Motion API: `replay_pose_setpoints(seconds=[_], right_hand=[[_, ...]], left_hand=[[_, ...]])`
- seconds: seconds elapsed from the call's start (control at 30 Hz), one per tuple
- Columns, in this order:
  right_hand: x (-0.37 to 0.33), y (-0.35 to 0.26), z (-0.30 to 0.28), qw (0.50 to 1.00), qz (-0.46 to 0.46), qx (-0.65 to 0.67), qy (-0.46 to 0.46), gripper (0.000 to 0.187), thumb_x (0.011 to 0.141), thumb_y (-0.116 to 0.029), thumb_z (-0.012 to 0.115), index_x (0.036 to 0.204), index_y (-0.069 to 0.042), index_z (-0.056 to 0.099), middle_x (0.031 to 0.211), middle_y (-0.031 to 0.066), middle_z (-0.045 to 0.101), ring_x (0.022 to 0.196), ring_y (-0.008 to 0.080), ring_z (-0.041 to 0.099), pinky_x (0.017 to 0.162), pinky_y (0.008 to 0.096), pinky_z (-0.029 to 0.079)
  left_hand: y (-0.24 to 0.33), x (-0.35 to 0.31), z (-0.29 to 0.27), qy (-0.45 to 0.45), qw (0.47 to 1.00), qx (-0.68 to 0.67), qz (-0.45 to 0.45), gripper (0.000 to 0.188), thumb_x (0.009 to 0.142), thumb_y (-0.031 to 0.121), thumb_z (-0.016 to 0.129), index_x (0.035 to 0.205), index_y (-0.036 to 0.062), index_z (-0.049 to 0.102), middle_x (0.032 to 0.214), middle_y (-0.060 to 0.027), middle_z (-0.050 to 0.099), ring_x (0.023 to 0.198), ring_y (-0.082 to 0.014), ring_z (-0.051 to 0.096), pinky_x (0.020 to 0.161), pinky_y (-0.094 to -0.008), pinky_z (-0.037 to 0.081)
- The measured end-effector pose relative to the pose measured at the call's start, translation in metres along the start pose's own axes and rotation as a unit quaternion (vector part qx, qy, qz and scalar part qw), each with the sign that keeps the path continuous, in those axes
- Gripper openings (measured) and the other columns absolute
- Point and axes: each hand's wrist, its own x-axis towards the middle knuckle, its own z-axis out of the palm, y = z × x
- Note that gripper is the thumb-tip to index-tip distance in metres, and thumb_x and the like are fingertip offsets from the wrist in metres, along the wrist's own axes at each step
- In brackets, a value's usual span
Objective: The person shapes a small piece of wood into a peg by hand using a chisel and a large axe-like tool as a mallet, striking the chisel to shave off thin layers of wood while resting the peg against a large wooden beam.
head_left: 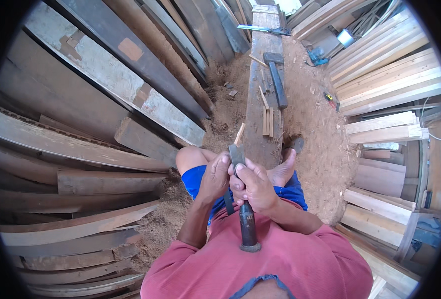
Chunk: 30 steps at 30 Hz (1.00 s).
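Both my hands close around a chisel (247,224) with a dark round handle and a metal ring at its near end, held upright over my lap. My left hand (213,175) grips beside the steel blade. My right hand (254,185) wraps the upper handle, its thumb on the blade. A thin pale wood sliver (239,133) pokes up just past the blade tip. Ahead lies a long grey timber beam (261,89) running away from me, my bare foot (283,169) resting at its near end.
A hammer (277,77) and small wood strips (267,119) lie on the beam, a handsaw (262,30) at its far end. Old dark planks (96,124) pile up on the left, pale new boards (394,74) on the right. Sawdust covers the ground (320,149). A tape measure (332,99) sits there.
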Motion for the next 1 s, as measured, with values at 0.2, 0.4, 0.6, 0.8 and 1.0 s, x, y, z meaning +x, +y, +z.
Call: replay_pose_setpoints(seconds=[0.2, 0.4, 0.6, 0.8, 1.0], right_hand=[[-0.032, -0.052, -0.022, 0.978, -0.205, 0.031, 0.019, 0.020, 0.102, -0.025, 0.040, 0.103, -0.006, 0.047, 0.063, -0.0019, 0.041, 0.043, 0.0055, 0.037, 0.041, 0.0233, 0.038], [0.006, -0.040, -0.043, 0.989, -0.105, 0.041, 0.095, 0.017, 0.100, -0.021, 0.043, 0.105, -0.006, 0.048, 0.068, 0.0008, 0.047, 0.048, 0.0066, 0.041, 0.045, 0.0256, 0.043], [0.022, -0.007, -0.015, 0.997, -0.006, 0.075, -0.011, 0.014, 0.099, -0.019, 0.045, 0.105, -0.007, 0.050, 0.072, -0.0009, 0.050, 0.050, 0.0063, 0.042, 0.047, 0.0261, 0.042], [0.010, 0.004, -0.007, 0.998, 0.028, 0.052, -0.033, 0.015, 0.101, -0.021, 0.042, 0.102, -0.008, 0.048, 0.066, -0.0033, 0.042, 0.046, 0.0040, 0.036, 0.045, 0.0239, 0.040], [-0.009, -0.004, -0.002, 0.999, 0.001, 0.032, -0.017, 0.015, 0.101, -0.021, 0.042, 0.101, -0.008, 0.048, 0.065, -0.0035, 0.041, 0.044, 0.0044, 0.035, 0.042, 0.0232, 0.038]], left_hand=[[-0.047, -0.073, -0.009, -0.159, 0.984, 0.049, -0.065, 0.046, 0.105, 0.036, 0.030, 0.079, 0.0052, 0.052, 0.057, -0.0031, 0.048, 0.051, -0.0137, 0.046, 0.050, -0.0330, 0.038], [-0.048, -0.018, -0.006, -0.100, 0.935, -0.324, -0.105, 0.041, 0.104, 0.043, 0.034, 0.098, 0.0056, 0.051, 0.057, -0.0021, 0.048, 0.047, -0.0102, 0.045, 0.045, -0.0227, 0.035], [-0.024, 0.023, -0.005, -0.043, 0.947, -0.296, -0.119, 0.031, 0.104, 0.034, 0.038, 0.104, 0.0063, 0.052, 0.076, 0.0002, 0.052, 0.063, -0.0086, 0.051, 0.058, -0.0244, 0.045], [-0.022, 0.014, -0.010, -0.026, 0.999, -0.020, 0.015, 0.030, 0.106, 0.027, 0.035, 0.103, 0.0057, 0.056, 0.080, 0.0022, 0.051, 0.074, -0.0059, 0.046, 0.067, -0.0229, 0.043], [-0.012, -0.008, 0.000, -0.002, 0.994, 0.044, 0.097, 0.030, 0.104, 0.023, 0.035, 0.092, 0.0039, 0.054, 0.073, 0.0003, 0.050, 0.068, -0.0096, 0.047, 0.061, -0.0273, 0.042]])
